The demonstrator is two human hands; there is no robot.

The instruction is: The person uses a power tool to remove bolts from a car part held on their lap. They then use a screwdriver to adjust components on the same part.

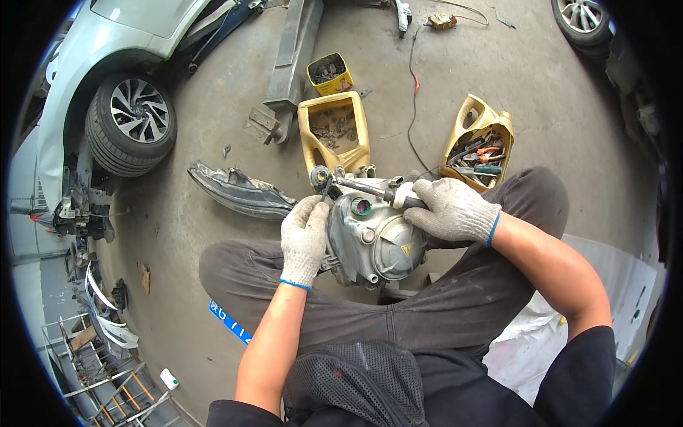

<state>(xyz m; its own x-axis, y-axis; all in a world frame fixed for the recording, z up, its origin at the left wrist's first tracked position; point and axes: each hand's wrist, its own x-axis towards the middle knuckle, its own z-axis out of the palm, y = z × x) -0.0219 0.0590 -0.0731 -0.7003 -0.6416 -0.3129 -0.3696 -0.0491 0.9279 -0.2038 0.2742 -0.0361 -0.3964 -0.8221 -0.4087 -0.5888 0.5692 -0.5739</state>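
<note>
A grey headlight housing (377,245) lies across my lap, its round rear cover facing up. Gloved in white knit, my right hand (448,206) is closed around the black handle of a rod-shaped tool with a metal shaft (364,187), perhaps a soldering iron. The shaft points left across the housing's far edge, its tip close to a mounting tab (321,176). My left hand (306,233), gloved too, rests at the housing's left side, with thumb and fingers pinching a thin dark piece (327,189) near that tab.
Beyond the housing stand a cut-open yellow jug (306,117) with debris and a small yellow tub (331,87). Another cut jug (506,142) holds pliers and screwdrivers. A lamp unit (238,192) lies left. A cable (411,92) crosses the floor; a white car (107,43) stands far left.
</note>
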